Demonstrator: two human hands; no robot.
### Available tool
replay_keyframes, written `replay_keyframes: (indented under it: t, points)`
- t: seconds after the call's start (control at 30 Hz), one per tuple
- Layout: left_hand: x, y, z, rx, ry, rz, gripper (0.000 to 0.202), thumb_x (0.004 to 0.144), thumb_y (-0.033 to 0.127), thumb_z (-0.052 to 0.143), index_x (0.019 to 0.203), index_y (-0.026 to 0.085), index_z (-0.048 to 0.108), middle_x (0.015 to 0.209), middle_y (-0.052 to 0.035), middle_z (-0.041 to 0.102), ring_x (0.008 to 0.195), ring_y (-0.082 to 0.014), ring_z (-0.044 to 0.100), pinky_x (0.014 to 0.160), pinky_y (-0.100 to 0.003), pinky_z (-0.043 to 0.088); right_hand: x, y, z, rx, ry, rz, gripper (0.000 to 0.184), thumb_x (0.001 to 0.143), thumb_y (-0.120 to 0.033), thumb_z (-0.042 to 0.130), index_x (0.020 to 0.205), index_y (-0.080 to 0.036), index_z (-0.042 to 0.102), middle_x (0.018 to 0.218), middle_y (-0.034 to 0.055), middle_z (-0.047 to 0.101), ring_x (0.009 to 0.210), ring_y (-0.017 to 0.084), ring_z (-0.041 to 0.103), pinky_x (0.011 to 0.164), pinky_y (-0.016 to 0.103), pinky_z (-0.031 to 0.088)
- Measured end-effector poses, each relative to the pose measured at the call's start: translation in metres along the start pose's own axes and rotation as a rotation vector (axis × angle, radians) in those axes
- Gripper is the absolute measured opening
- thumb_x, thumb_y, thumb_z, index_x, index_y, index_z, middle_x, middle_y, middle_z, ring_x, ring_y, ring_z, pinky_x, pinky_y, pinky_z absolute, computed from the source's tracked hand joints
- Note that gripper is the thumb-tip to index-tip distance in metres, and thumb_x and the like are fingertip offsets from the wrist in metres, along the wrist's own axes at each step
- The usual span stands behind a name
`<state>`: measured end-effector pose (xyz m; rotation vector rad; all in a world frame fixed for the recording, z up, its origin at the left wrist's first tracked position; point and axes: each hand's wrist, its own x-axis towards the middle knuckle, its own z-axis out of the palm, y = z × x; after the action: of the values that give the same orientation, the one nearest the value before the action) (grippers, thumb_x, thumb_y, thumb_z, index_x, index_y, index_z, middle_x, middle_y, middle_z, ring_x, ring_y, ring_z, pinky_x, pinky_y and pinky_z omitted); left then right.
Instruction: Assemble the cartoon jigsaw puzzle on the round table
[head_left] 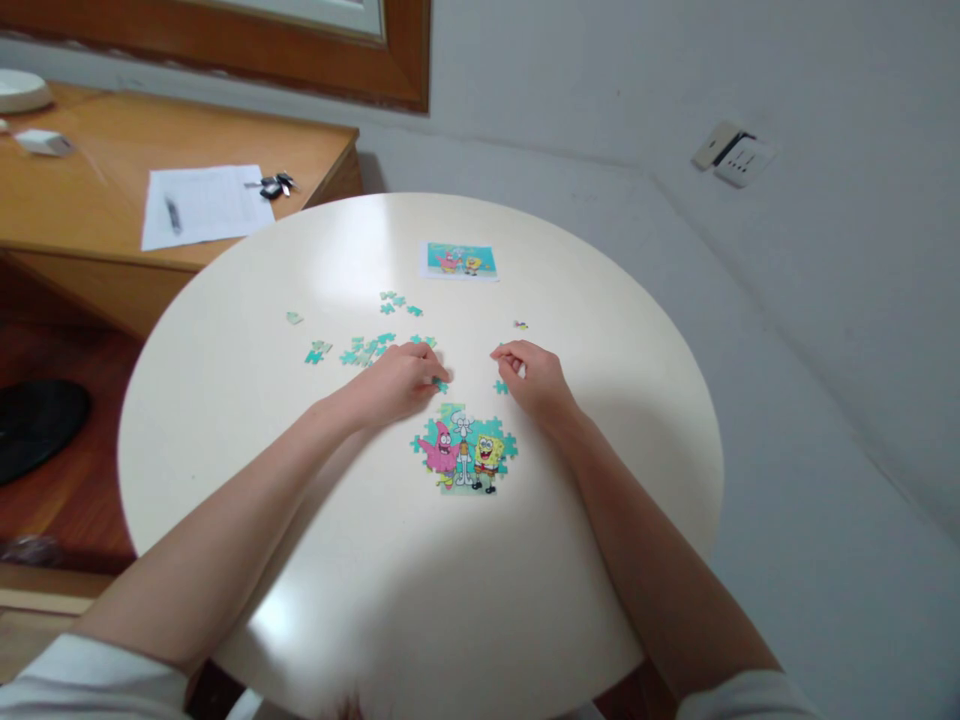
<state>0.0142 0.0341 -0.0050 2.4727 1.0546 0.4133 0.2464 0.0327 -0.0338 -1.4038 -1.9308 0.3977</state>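
Loose pieces (364, 352) lay left of and beyond joined puzzle (465, 455), some overlapping; careless sweep could have scattered them. Left hand (401, 376) was just beyond joined puzzle, fingers bent at teal piece (442, 385), grasp or mere touch untellable; hard push could have unseated tabs. Right hand (536, 375) was beyond joined puzzle's right side, fingers curled, contents untellable; drift risked nudging single piece (501, 387).

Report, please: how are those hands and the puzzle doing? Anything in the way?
Left hand at a teal piece, grip unclear. Right hand curled near another piece. Puzzle partly joined, border incomplete. Nothing covers it; loose pieces lie beyond it.
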Motion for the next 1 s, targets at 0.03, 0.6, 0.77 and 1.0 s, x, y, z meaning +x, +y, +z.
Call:
replay_keyframes:
  t: [0.03, 0.6, 0.77, 1.0]
  points:
    - [0.0, -0.001, -0.001, 0.005, 0.018, -0.009, 0.032, 0.081, 0.017, 0.046, 0.098, 0.016, 0.073, 0.093, -0.0107, 0.064, 0.082, -0.0179, 0.058, 0.078, -0.032, 0.047, 0.0, 0.0, 0.0, -0.003, 0.0, 0.002, 0.021, 0.074, -0.013, 0.047, 0.079, -0.019, 0.067, 0.069, 0.0017, 0.061, 0.061, 0.014, 0.052, 0.067, 0.027, 0.044]
    - [-0.002, -0.035, -0.006, 0.046, 0.308, -0.322, 0.04, 0.072, 0.007, 0.037, 0.091, 0.012, 0.071, 0.086, -0.0086, 0.067, 0.07, -0.015, 0.057, 0.07, -0.028, 0.046, 0.001, 0.003, 0.0, -0.01, 0.036, -0.045, 0.027, 0.069, -0.008, 0.046, 0.079, -0.02, 0.068, 0.076, 0.004, 0.062, 0.066, 0.016, 0.054, 0.067, 0.028, 0.045]
    - [-0.002, -0.029, -0.008, 0.039, 0.313, -0.335, 0.039, 0.07, 0.007, 0.036, 0.088, 0.012, 0.07, 0.086, -0.0087, 0.07, 0.072, -0.0158, 0.059, 0.072, -0.029, 0.047, 0.001, 0.005, 0.001, -0.013, 0.037, -0.049, 0.028, 0.069, -0.006, 0.044, 0.079, -0.019, 0.068, 0.076, 0.0048, 0.063, 0.066, 0.016, 0.054, 0.067, 0.029, 0.045]
    - [-0.001, -0.026, -0.008, 0.033, 0.334, -0.359, 0.034, 0.072, 0.01, 0.038, 0.086, 0.013, 0.069, 0.092, -0.0097, 0.07, 0.075, -0.0165, 0.059, 0.076, -0.03, 0.047, 0.0, 0.006, 0.002, -0.016, 0.043, -0.048, 0.028, 0.07, -0.007, 0.044, 0.079, -0.019, 0.068, 0.077, 0.0046, 0.063, 0.068, 0.017, 0.054, 0.068, 0.029, 0.044]
